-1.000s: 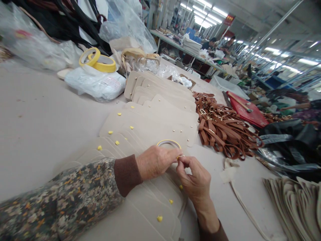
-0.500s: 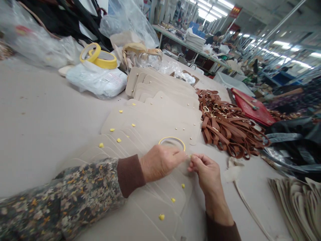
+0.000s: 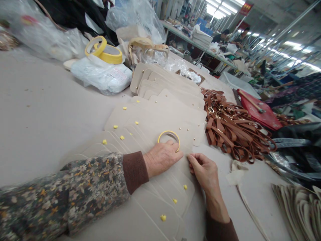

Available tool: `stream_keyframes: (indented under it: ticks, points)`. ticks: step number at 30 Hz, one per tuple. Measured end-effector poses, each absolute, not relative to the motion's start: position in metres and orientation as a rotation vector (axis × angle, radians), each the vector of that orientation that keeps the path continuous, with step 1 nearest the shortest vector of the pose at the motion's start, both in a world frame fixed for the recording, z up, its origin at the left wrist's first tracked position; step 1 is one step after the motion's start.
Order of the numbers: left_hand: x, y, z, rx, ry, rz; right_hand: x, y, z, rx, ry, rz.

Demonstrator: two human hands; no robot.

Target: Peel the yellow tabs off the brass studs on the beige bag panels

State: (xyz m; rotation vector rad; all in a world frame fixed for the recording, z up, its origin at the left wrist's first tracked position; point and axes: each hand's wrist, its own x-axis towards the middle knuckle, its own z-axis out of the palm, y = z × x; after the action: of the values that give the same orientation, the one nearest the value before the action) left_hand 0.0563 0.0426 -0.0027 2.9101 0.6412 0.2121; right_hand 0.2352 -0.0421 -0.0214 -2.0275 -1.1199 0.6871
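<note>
The left hand (image 3: 164, 159) grips a thin roll of yellow tape (image 3: 160, 134), fingers hooked at its ring, above the middle of overlapping beige panels (image 3: 152, 115) on the bench (image 3: 57, 110). Just beside it, the right hand (image 3: 207, 172) has its thumb and fingertips pinched together low over the panels; whether a scrap of tape sits between them cannot be told.

The work looks partly done. Small yellow tape pieces (image 3: 163, 218) dot the panels' left edges well toward the far side, but on the right only three show, all nearer than the hands. Beyond the hands, at the right, several gold studs (image 3: 188, 129) lie uncovered, and the far panel stack (image 3: 173, 82) shows bare studs at both ends. Judging by this, those far panels and the right edge of the middle ones are what remains; anything under the left sleeve (image 3: 97, 182) is hidden.
</note>
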Motion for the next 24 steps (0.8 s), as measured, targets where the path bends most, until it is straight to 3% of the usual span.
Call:
stream_keyframes:
  ticks: [7, 14, 19, 21, 24]
  points:
    - [0.054, 0.043, -0.002, 2.881, 0.695, 0.206, 0.233, -0.039, -0.024, -2.204, -1.289, 0.339]
    - [0.049, 0.056, -0.005, 2.816, 0.927, 0.269, 0.234, -0.049, -0.025, -2.210, -1.190, 0.506]
    - [0.048, 0.061, -0.006, 2.837, 0.932, 0.264, 0.229, -0.045, -0.022, -2.177, -1.360, 0.286]
    - [0.048, 0.062, -0.006, 2.845, 0.919, 0.263, 0.229, -0.042, -0.021, -2.179, -1.336, 0.327]
    - [0.049, 0.063, -0.005, 2.845, 0.899, 0.284, 0.233, -0.036, -0.020, -2.166, -1.102, 0.643]
